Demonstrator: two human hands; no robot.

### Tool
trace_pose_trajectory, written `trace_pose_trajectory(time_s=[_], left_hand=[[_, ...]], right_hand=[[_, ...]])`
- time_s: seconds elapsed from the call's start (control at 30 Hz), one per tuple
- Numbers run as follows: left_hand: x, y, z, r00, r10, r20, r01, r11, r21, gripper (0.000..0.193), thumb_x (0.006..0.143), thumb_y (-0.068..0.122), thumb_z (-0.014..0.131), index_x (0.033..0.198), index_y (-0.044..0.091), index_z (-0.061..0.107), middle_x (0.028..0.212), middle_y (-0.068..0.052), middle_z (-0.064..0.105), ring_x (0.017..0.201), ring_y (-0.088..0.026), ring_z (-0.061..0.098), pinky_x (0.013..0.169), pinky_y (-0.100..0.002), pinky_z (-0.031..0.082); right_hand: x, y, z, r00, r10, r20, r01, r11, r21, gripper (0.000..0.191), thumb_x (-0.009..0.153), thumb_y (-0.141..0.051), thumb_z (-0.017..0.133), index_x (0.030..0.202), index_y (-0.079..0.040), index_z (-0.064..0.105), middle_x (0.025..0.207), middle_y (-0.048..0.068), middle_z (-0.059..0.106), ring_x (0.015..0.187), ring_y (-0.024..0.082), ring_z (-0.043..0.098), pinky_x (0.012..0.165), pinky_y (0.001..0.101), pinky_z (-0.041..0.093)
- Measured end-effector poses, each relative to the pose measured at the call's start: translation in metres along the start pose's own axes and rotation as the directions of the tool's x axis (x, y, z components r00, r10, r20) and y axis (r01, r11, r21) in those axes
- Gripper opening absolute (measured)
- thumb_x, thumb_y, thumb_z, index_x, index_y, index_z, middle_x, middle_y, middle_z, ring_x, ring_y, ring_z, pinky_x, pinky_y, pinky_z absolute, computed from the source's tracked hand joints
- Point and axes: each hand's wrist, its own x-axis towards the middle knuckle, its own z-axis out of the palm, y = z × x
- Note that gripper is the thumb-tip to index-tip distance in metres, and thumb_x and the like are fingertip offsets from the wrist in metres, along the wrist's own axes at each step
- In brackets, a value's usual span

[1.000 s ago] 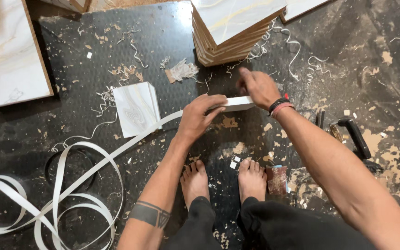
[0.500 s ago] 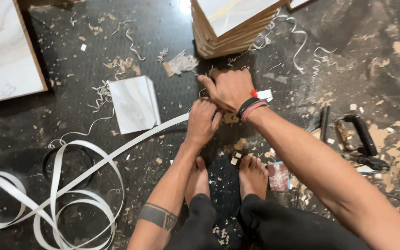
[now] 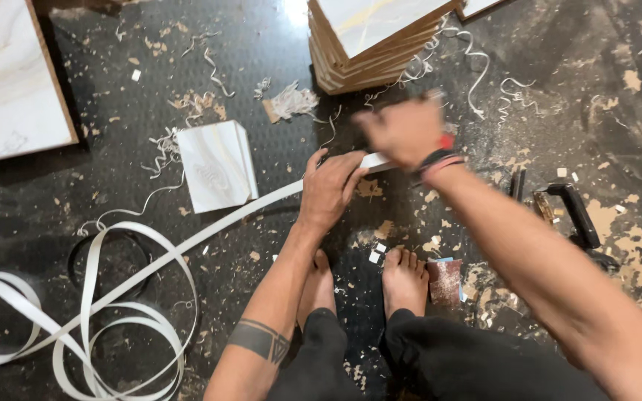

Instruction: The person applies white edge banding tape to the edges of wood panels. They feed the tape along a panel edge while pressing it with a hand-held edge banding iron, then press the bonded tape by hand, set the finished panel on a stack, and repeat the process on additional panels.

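Note:
I squat barefoot on a dark floor littered with shavings. My left hand presses down on a long white edge strip, gripping it near its far end. The strip runs back to the lower left into loose coils. My right hand is blurred with motion just above and right of the left one, over the strip's end. It looks fisted, with a small red-handled tool showing by the wristband. What the tool's tip is doing is hidden by the blur.
A stack of marble-faced boards stands just beyond my hands. A small white panel piece lies left of the strip, and a large board at far left. A black-handled tool lies at right, a sanding block by my right foot.
My right hand let go of the strip's end, swung in beside the left hand, and now moves fast up and right. The left hand kept hold of the strip.

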Motion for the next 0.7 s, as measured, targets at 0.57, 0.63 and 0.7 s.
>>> trace_pose_trajectory(time_s=[0.57,0.63,0.7], left_hand=[[0.006,0.017,-0.006,0.999,-0.032,0.033,0.030,0.999,0.041,0.024,0.101,0.031,0.065,0.119,0.015,0.070,0.116,-0.002,0.076,0.110,-0.020,0.070,0.114,-0.053,0.034],[0.007,0.019,-0.005,0.999,-0.040,0.031,0.039,0.999,0.036,0.025,0.101,0.031,0.065,0.119,0.016,0.071,0.116,-0.002,0.076,0.109,-0.020,0.070,0.114,-0.053,0.034],[0.006,0.021,-0.006,0.999,-0.035,0.028,0.034,0.999,0.038,0.025,0.100,0.031,0.066,0.119,0.017,0.071,0.116,-0.001,0.076,0.109,-0.020,0.070,0.114,-0.053,0.034]], right_hand=[[-0.012,0.040,0.003,0.981,0.182,0.069,-0.164,0.577,0.801,0.065,0.107,-0.059,0.037,0.138,-0.006,0.056,0.144,0.012,0.056,0.139,0.029,0.044,0.121,0.0498,0.026],[-0.012,0.043,0.009,0.961,0.232,0.148,-0.184,0.144,0.972,0.077,0.104,-0.065,0.036,0.145,-0.002,0.050,0.146,0.012,0.055,0.141,0.027,0.046,0.121,0.0441,0.029],[-0.013,0.041,0.012,0.959,0.206,0.195,-0.196,-0.015,0.981,0.087,0.100,-0.071,0.032,0.141,0.002,0.056,0.135,0.017,0.063,0.134,0.029,0.054,0.119,0.0411,0.036]])
